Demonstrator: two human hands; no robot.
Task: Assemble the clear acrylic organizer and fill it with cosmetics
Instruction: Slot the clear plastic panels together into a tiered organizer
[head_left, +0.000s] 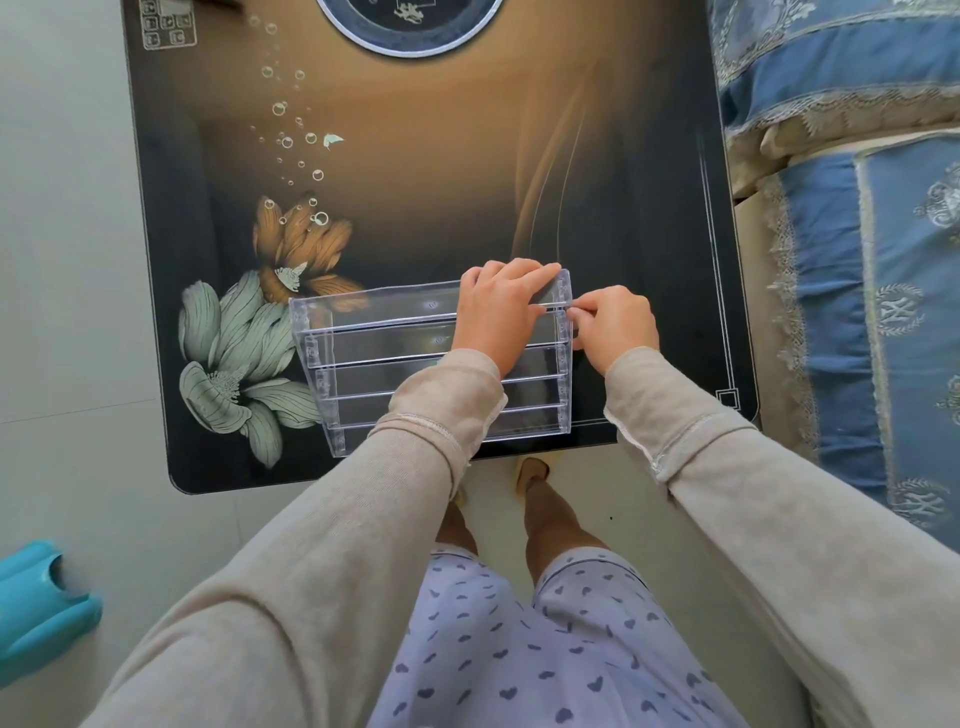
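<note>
Our left hand (496, 306) presses the clear acrylic stepped organizer (384, 353) near the worktop's (415, 182) front edge; our right hand (615, 325) pinches its side panel, which could pop loose if we push unevenly.

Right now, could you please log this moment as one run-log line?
stage: assembly | left hand: on organizer top | right hand: pinching its right side panel | cosmetics: none visible

Flower-printed table (415, 182), blue patterned bedding (841, 208), turquoise plastic object (36, 597).
</note>
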